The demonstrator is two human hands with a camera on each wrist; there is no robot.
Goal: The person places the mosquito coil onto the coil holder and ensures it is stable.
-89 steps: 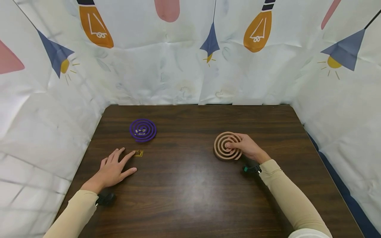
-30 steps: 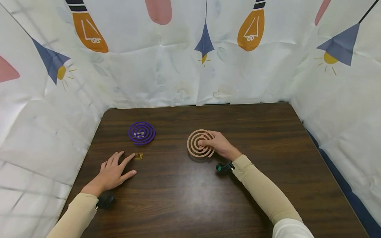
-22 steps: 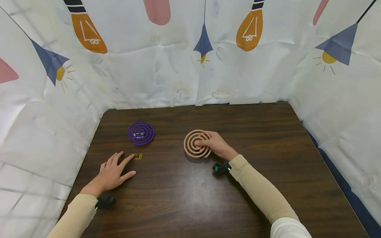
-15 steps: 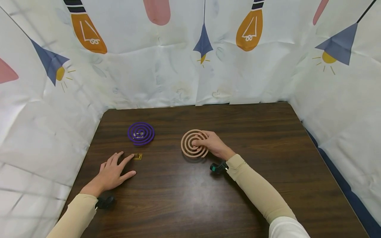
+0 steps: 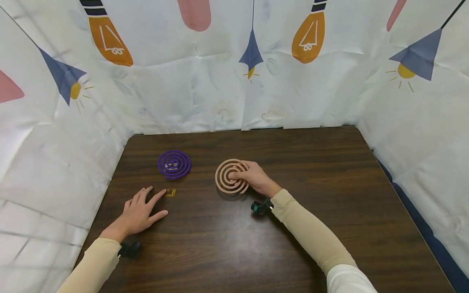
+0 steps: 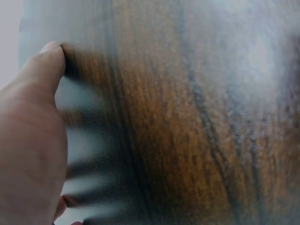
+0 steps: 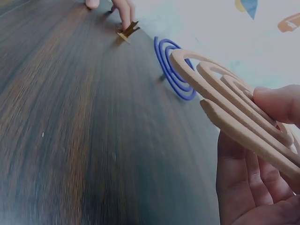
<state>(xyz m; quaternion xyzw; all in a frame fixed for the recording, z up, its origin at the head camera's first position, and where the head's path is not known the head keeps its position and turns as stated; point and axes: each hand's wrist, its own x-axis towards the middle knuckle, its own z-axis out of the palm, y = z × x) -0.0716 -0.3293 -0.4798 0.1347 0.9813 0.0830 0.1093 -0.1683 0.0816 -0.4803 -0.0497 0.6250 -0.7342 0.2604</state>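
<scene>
The right hand (image 5: pixel 255 179) pinched a tan spiral coil (image 5: pixel 225 176), thumb over the centre and fingers beneath, just above the tabletop near the middle of the head frame. Round, the coil had no long axis; its loose outer end lay at its lower right there, while in the right wrist view that end pointed to the upper left and the disc slanted down toward the lower right. Left of it, a purple spiral coil (image 5: pixel 174 165) stood raised, metal showing through its centre. Below that one was a small gold stand (image 5: pixel 170 193), touched by the index fingertip of the left hand (image 5: pixel 136 215), whose fingers were spread and gripped nothing. Around them spread the dark wooden table (image 5: pixel 205 244), backed by a lamp-patterned white curtain (image 5: pixel 212 97) across the frame's top.
</scene>
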